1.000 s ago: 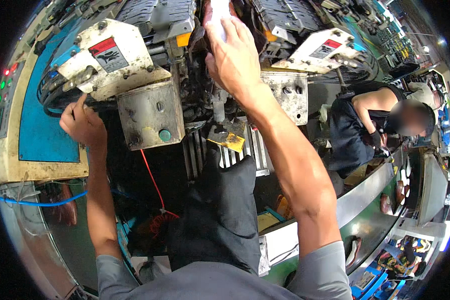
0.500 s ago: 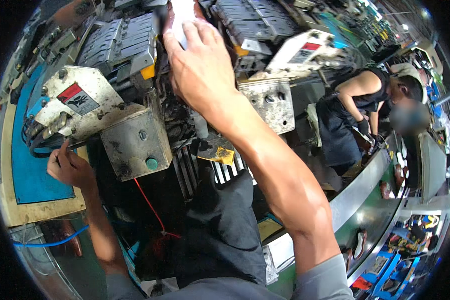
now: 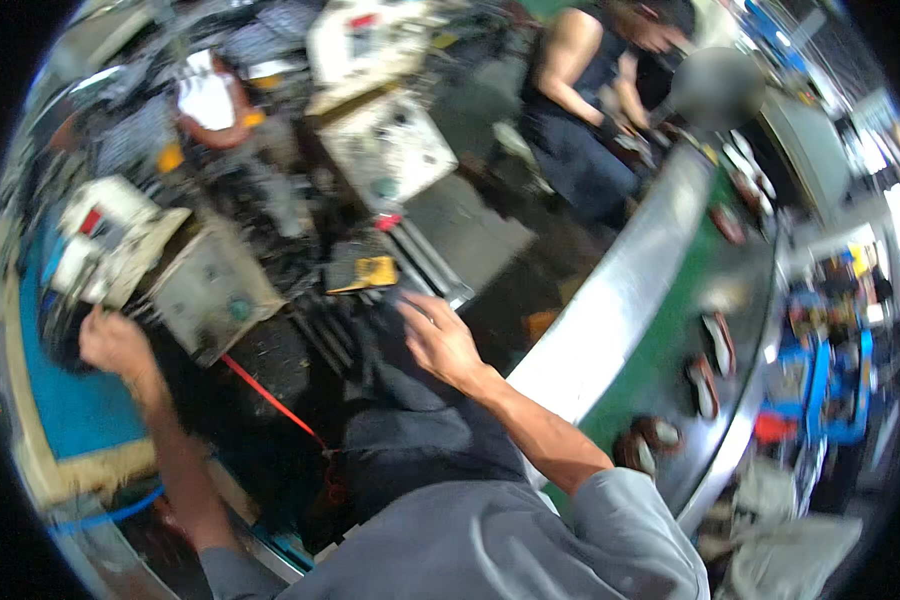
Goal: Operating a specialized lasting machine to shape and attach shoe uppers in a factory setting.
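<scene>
A brown shoe upper with a white sole side (image 3: 210,100) sits in the middle of the machine, between its dark metal side parts. Beside the machine's left white guard plate (image 3: 100,240), my left hand (image 3: 118,345) is closed at the hose fittings. Whatever its fingers grip there is hidden and blurred. My right hand (image 3: 442,342) is away from the shoe, low over my dark-clad lap. Its fingers are stretched and slightly apart, with nothing in them. The closest thing to it is a yellow-topped pedal-like part (image 3: 370,272).
At the right runs a curved conveyor (image 3: 610,340) with a metal edge and several brown shoes (image 3: 705,385). Another person (image 3: 580,110) works beyond it at the upper right. A red cord (image 3: 275,395) hangs below the machine; a blue panel (image 3: 80,410) lies at left.
My right hand has left the shoe and come down toward my lap. My view has turned right, showing more conveyor. My left hand stays by the fittings, its pointing finger now curled.
</scene>
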`<action>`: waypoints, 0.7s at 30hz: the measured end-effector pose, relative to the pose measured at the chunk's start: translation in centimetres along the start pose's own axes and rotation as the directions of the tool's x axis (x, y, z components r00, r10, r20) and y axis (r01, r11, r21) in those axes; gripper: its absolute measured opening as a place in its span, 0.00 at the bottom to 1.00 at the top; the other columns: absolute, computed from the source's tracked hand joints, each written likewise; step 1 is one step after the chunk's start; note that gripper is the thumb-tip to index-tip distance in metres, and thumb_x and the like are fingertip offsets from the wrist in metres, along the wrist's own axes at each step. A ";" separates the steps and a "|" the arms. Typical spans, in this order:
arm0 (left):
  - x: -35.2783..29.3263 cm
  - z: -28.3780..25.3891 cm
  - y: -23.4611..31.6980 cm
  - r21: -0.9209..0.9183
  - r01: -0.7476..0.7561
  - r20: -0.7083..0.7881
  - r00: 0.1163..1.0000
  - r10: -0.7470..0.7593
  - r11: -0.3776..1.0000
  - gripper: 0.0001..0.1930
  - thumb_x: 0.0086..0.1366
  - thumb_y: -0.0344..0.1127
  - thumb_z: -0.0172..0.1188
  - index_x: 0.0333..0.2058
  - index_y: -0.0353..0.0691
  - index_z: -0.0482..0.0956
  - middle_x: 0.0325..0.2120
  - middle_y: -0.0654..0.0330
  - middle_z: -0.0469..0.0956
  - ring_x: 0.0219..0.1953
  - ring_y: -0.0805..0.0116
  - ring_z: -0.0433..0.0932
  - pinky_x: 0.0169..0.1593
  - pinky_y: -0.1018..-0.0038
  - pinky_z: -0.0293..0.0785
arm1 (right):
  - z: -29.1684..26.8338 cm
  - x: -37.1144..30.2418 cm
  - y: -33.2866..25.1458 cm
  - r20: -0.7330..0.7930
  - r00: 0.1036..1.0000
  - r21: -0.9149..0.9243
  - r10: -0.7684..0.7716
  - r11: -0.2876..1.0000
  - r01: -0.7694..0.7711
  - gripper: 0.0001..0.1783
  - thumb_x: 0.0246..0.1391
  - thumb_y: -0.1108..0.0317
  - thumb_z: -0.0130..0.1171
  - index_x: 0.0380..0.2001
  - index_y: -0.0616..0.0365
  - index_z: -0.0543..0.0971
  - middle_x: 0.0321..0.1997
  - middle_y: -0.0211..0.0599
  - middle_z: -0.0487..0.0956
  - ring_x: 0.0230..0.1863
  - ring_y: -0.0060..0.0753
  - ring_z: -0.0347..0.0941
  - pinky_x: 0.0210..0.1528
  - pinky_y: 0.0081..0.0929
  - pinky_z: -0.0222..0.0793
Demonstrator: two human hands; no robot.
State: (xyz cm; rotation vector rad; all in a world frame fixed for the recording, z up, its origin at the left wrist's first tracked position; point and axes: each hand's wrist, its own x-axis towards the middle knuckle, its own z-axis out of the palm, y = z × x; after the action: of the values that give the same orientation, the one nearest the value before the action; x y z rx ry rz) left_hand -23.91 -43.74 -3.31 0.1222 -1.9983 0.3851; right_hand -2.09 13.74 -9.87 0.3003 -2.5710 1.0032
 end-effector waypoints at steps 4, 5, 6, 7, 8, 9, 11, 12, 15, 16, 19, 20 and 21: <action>0.3 3.3 -5.7 0.047 -0.036 0.152 0.988 0.029 0.998 0.16 0.74 0.41 0.58 0.47 0.46 0.94 0.42 0.52 0.92 0.39 0.47 0.88 0.43 0.50 0.83 | -10.4 -29.9 8.0 -0.322 0.614 -0.125 0.721 0.610 -0.782 0.24 0.56 0.76 0.67 0.58 0.61 0.84 0.57 0.53 0.85 0.56 0.58 0.82 0.64 0.49 0.78; 0.8 3.9 -9.4 0.121 -0.111 0.069 0.992 0.104 0.986 0.18 0.76 0.45 0.55 0.50 0.53 0.94 0.44 0.55 0.91 0.41 0.48 0.88 0.42 0.49 0.81 | -14.4 -35.1 8.1 -0.363 0.662 -0.383 0.656 0.543 -0.747 0.21 0.55 0.77 0.66 0.54 0.61 0.85 0.55 0.52 0.86 0.57 0.58 0.82 0.64 0.50 0.76; 1.3 3.8 -9.6 0.121 -0.114 0.049 0.993 0.109 0.986 0.18 0.76 0.48 0.54 0.50 0.56 0.94 0.45 0.56 0.91 0.42 0.48 0.88 0.42 0.48 0.80 | -18.3 -39.2 6.6 -0.476 0.564 -0.409 0.675 0.399 -0.821 0.20 0.54 0.77 0.65 0.52 0.61 0.85 0.53 0.52 0.87 0.57 0.59 0.82 0.63 0.50 0.76; 0.7 4.1 -9.0 0.117 -0.097 0.034 0.995 0.094 0.988 0.19 0.76 0.50 0.54 0.51 0.59 0.94 0.46 0.57 0.91 0.44 0.48 0.88 0.43 0.48 0.79 | -22.2 -46.0 6.6 -0.534 0.493 -0.417 0.687 0.294 -0.860 0.22 0.54 0.73 0.66 0.54 0.63 0.84 0.56 0.54 0.85 0.59 0.64 0.79 0.65 0.54 0.74; 0.5 3.4 -9.8 0.144 -0.117 0.056 0.992 0.110 0.983 0.19 0.76 0.52 0.54 0.51 0.60 0.94 0.47 0.57 0.90 0.45 0.49 0.87 0.43 0.48 0.79 | -25.4 -48.6 5.1 -0.529 0.237 -0.393 0.815 0.012 -0.919 0.24 0.55 0.72 0.66 0.56 0.64 0.83 0.55 0.58 0.84 0.61 0.64 0.78 0.66 0.55 0.74; 0.6 4.2 -8.0 0.132 -0.133 0.083 0.989 0.122 0.982 0.19 0.76 0.53 0.54 0.51 0.61 0.94 0.47 0.58 0.90 0.47 0.49 0.87 0.44 0.48 0.78 | -28.1 -55.5 3.9 -0.620 0.173 -0.397 0.765 -0.116 -0.911 0.28 0.56 0.72 0.65 0.61 0.62 0.80 0.60 0.60 0.82 0.62 0.65 0.77 0.66 0.56 0.74; 2.1 4.1 -7.4 0.107 -0.154 0.116 0.983 0.141 0.982 0.20 0.76 0.58 0.55 0.53 0.63 0.93 0.50 0.57 0.89 0.48 0.49 0.86 0.48 0.46 0.78 | -30.3 -62.2 2.2 -0.592 -0.188 -0.249 0.784 -0.399 -0.882 0.42 0.56 0.68 0.69 0.74 0.54 0.68 0.69 0.64 0.73 0.66 0.72 0.74 0.72 0.58 0.71; 2.6 4.0 -6.1 0.081 -0.169 0.206 0.967 0.149 0.982 0.22 0.77 0.59 0.55 0.56 0.61 0.92 0.53 0.55 0.88 0.51 0.48 0.85 0.52 0.45 0.78 | -30.7 -65.6 1.3 -0.617 -0.163 -0.286 0.770 -0.412 -0.865 0.46 0.55 0.67 0.71 0.76 0.53 0.65 0.69 0.65 0.73 0.67 0.73 0.72 0.73 0.58 0.70; 4.4 1.5 -6.4 0.030 -0.257 0.358 0.905 0.230 0.966 0.27 0.79 0.60 0.56 0.67 0.55 0.84 0.63 0.49 0.81 0.58 0.44 0.82 0.61 0.43 0.76 | -30.5 -68.5 2.9 -0.525 -0.017 -0.471 0.851 -0.307 -0.827 0.57 0.50 0.63 0.78 0.80 0.55 0.60 0.72 0.66 0.70 0.72 0.72 0.68 0.75 0.55 0.68; 4.5 0.7 -5.9 0.049 -0.313 0.321 0.904 0.282 0.948 0.28 0.80 0.59 0.56 0.70 0.53 0.80 0.66 0.48 0.79 0.61 0.43 0.80 0.62 0.43 0.76 | -30.7 -68.7 3.8 -0.415 0.088 -0.593 0.906 -0.196 -0.781 0.64 0.45 0.61 0.83 0.81 0.57 0.58 0.76 0.66 0.68 0.75 0.70 0.66 0.77 0.52 0.67; 1.4 -3.0 -4.6 -0.052 -0.233 0.314 0.919 0.237 0.971 0.28 0.79 0.44 0.59 0.73 0.46 0.74 0.70 0.44 0.75 0.66 0.38 0.76 0.68 0.44 0.73 | -31.2 -63.5 8.6 -0.333 0.200 -0.325 0.922 0.087 -0.942 0.58 0.42 0.59 0.87 0.73 0.62 0.66 0.71 0.63 0.74 0.73 0.64 0.71 0.72 0.52 0.71; 1.0 -3.7 -3.2 -0.232 -0.271 0.239 0.915 0.325 0.934 0.27 0.77 0.38 0.59 0.73 0.42 0.74 0.69 0.45 0.76 0.67 0.40 0.76 0.69 0.46 0.73 | -30.9 -62.3 9.3 -0.322 0.201 -0.318 0.925 0.094 -0.943 0.58 0.42 0.59 0.87 0.73 0.62 0.66 0.71 0.63 0.74 0.73 0.64 0.71 0.72 0.52 0.71; 0.1 -4.4 -1.6 -0.402 -0.315 0.148 0.904 0.401 0.860 0.27 0.76 0.31 0.58 0.72 0.39 0.74 0.69 0.45 0.76 0.68 0.41 0.76 0.71 0.48 0.72 | -30.5 -61.5 9.7 -0.287 0.179 -0.233 0.941 0.113 -0.966 0.54 0.39 0.58 0.89 0.67 0.63 0.70 0.66 0.61 0.78 0.69 0.61 0.75 0.69 0.51 0.73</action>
State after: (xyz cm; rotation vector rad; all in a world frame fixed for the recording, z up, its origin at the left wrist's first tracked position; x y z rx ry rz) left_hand -19.80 -43.84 -1.15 -0.4762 -2.2889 0.2284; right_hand 58.60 45.63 -20.00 -1.7715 -2.6024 0.6977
